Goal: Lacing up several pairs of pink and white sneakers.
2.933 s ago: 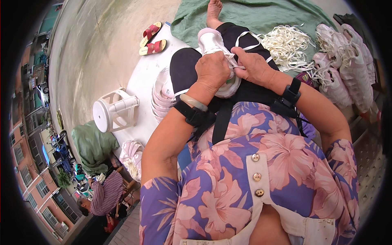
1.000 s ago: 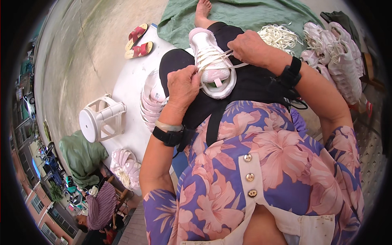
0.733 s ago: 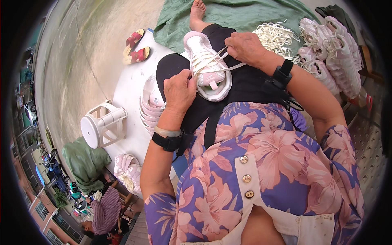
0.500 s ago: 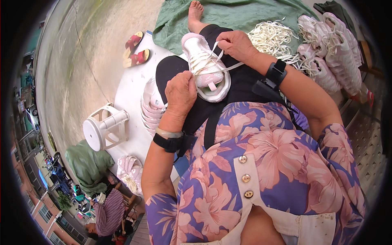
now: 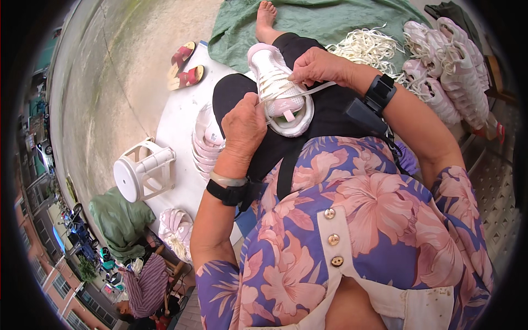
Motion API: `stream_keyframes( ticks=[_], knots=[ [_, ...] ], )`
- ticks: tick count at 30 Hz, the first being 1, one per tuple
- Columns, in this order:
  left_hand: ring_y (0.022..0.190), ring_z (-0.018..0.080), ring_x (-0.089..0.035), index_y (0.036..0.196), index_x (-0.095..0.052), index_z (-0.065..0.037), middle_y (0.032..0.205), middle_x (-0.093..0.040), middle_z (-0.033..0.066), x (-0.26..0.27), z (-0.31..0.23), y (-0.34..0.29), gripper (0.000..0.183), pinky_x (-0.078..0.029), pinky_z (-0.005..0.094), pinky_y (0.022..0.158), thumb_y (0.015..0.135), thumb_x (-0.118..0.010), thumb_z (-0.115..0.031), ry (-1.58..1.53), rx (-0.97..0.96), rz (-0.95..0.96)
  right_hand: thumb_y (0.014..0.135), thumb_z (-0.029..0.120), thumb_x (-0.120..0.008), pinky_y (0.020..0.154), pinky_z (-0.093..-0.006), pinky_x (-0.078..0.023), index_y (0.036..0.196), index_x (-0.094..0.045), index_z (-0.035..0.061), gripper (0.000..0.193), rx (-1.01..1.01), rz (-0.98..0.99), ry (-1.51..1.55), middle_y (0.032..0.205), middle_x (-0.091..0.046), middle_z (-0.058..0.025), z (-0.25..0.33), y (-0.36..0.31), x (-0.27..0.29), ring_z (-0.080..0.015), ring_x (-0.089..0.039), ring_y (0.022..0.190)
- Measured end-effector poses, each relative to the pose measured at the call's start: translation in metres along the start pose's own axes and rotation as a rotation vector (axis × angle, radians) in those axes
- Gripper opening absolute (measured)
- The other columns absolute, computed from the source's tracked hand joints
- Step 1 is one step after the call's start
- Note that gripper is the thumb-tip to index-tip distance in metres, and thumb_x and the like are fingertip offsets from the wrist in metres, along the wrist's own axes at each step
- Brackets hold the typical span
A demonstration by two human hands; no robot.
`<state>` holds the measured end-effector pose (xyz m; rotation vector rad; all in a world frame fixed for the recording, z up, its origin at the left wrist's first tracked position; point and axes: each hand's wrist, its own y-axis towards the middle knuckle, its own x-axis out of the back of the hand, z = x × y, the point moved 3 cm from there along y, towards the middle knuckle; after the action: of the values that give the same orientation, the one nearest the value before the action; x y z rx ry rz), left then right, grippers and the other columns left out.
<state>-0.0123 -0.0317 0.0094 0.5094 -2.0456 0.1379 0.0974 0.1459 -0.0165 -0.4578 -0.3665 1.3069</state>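
A white and pink sneaker lies across my lap, toe pointing away from me and heel opening toward me. White shoelace crosses its front in several rows, and a loose length stretches over the collar to the right. My left hand is closed at the shoe's left edge, fingertips pinching the lace there. On the other side, my right hand is closed with thumb and forefinger on the lace beside the eyelets. Its fingers partly cover that edge of the shoe.
A heap of loose white laces lies on a green cloth. More sneakers are piled at the far right. At left stand nested pink-white shoes, a white plastic stool and red sandals. Another person sits lower left.
My right hand has moved in slightly toward the shoe, and the lace loop that stood up beneath its fingers is no longer visible. The left hand stays at the shoe's left edge.
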Motion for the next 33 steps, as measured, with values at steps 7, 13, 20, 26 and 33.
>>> stream_keyframes(
  ticks=[7, 13, 20, 26, 33],
  knots=[
    [0.061, 0.0322, -0.058, 0.077, -0.057, -0.006, 0.065, -0.056, 0.014, 0.001, -0.005, -0.002, 0.007, -0.044, 0.0376, 0.054, 0.08, -0.058, -0.012, -0.001, -0.046, 0.008, 0.072, 0.018, -0.066, 0.043, -0.0213, -0.033, 0.054, -0.056, 0.0057, 0.024, -0.013, -0.123, -0.036, 0.052, -0.052, -0.0007, -0.013, 0.015, -0.003, -0.0065, -0.043, 0.045],
    [0.063, 0.0317, -0.058, 0.077, -0.057, -0.005, 0.066, -0.056, 0.0136, 0.004, -0.005, -0.005, 0.005, -0.044, 0.037, 0.055, 0.079, -0.058, -0.01, 0.012, -0.085, 0.001, 0.063, 0.015, -0.063, 0.042, -0.0236, -0.033, 0.051, -0.054, 0.0052, 0.018, -0.044, -0.219, -0.171, 0.047, -0.049, -0.0013, -0.007, 0.014, -0.008, -0.0084, -0.044, 0.044],
    [0.057, 0.0282, -0.055, 0.072, -0.051, -0.007, 0.062, -0.05, 0.0088, 0.004, -0.006, -0.013, 0.009, -0.043, 0.0368, 0.05, 0.077, -0.058, -0.009, 0.019, -0.192, -0.09, 0.063, 0.016, -0.065, 0.044, -0.0236, -0.035, 0.054, -0.053, 0.0046, 0.018, -0.062, -0.215, -0.187, 0.052, -0.052, -0.001, -0.02, 0.022, -0.006, -0.0093, -0.047, 0.048],
    [0.057, 0.027, -0.051, 0.07, -0.05, -0.008, 0.062, -0.046, 0.0077, 0.025, -0.012, -0.016, 0.01, -0.04, 0.0364, 0.049, 0.072, -0.058, -0.003, 0.112, -0.252, -0.089, 0.064, 0.015, -0.067, 0.047, -0.0234, -0.035, 0.063, -0.057, 0.0035, 0.016, -0.001, -0.181, -0.155, 0.059, -0.055, 0.0004, -0.023, 0.023, -0.008, -0.0073, -0.047, 0.053],
    [0.058, 0.0285, -0.051, 0.072, -0.051, -0.005, 0.065, -0.049, 0.0091, 0.084, 0.005, -0.044, 0.009, -0.039, 0.0361, 0.05, 0.071, -0.059, 0.0, 0.242, -0.23, -0.15, 0.065, 0.017, -0.067, 0.049, -0.0226, -0.034, 0.066, -0.059, 0.0045, 0.015, -0.038, -0.165, -0.159, 0.061, -0.055, 0.0006, -0.021, 0.018, -0.004, -0.0065, -0.047, 0.059]
  ],
)
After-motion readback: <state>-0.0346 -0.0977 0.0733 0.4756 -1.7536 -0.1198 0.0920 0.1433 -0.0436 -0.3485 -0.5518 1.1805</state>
